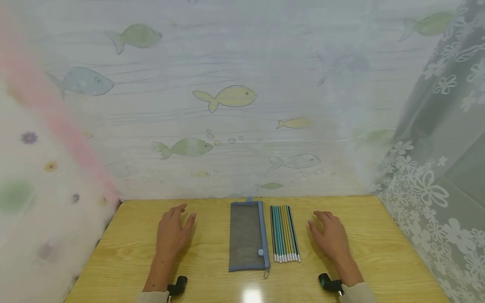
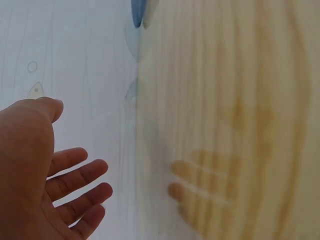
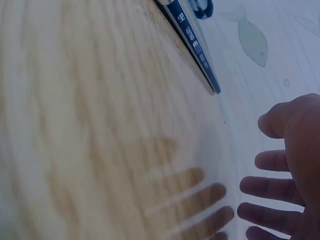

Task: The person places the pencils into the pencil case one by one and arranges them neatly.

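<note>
A mesh zipper pouch point(image 1: 245, 235) with blue edging lies flat on the wooden table, its zipper side to the right and a pull ring at the lower right corner. Beside it, several pencils point(image 1: 285, 233) in teal, yellow and dark colours lie in a close row, white eraser ends toward me. My left hand point(image 1: 172, 233) is left of the pouch, fingers loosely bent and holding nothing. To the right of the pencils, my right hand point(image 1: 331, 235) is likewise relaxed and holds nothing. In the right wrist view a dark blue pencil point(image 3: 192, 45) shows near that hand.
The yellow wood-grain table point(image 1: 204, 277) ends at a fish-patterned backdrop point(image 1: 227, 160). A flowered curtain point(image 1: 424, 198) hangs along the right side, and a pink-and-white sheet point(image 1: 57, 202) along the left. Black wrist cameras point(image 1: 178, 286) sit by both sleeves.
</note>
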`<state>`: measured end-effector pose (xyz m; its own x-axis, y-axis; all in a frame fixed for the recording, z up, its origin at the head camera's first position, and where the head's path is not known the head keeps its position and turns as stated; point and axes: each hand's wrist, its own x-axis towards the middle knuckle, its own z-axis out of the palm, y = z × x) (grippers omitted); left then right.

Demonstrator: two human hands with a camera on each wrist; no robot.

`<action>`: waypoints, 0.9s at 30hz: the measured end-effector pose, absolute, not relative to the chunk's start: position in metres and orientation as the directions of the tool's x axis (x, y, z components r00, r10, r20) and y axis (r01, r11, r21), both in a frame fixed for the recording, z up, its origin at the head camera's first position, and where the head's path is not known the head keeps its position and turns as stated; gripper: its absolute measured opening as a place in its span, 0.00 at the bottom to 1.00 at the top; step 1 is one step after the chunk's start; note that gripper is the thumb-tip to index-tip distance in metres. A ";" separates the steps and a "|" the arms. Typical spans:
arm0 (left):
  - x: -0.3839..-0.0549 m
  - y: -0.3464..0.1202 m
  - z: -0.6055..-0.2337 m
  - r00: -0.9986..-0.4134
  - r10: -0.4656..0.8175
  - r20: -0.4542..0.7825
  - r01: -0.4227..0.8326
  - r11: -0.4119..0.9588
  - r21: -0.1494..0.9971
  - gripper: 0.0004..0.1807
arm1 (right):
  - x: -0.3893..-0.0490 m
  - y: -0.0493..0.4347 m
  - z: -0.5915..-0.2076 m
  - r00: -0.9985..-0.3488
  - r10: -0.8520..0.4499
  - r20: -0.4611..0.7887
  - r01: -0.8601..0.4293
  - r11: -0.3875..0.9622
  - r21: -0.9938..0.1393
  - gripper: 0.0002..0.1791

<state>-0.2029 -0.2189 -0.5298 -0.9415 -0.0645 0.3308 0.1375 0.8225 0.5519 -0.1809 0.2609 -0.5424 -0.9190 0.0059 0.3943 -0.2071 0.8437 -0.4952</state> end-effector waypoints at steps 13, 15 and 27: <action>-0.208 -0.181 -0.527 -0.937 -0.023 0.348 0.200 0.782 0.590 0.28 | -0.181 0.254 -0.536 -0.939 0.012 0.343 -0.177 0.839 -0.515 0.14; -0.209 -0.172 -0.525 -0.932 -0.009 0.362 0.222 0.775 0.591 0.27 | -0.182 0.253 -0.534 -0.946 0.016 0.323 -0.166 0.834 -0.527 0.14; -0.206 -0.139 -0.524 -0.931 0.036 0.362 0.269 0.738 0.619 0.26 | -0.183 0.246 -0.529 -0.965 0.020 0.262 -0.134 0.820 -0.557 0.13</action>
<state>-0.2062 -0.1386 -0.5244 -0.9315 0.0356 0.3621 0.2687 0.7384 0.6185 -0.1832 0.2461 -0.5290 -0.9650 0.0197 0.2616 -0.1341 0.8199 -0.5566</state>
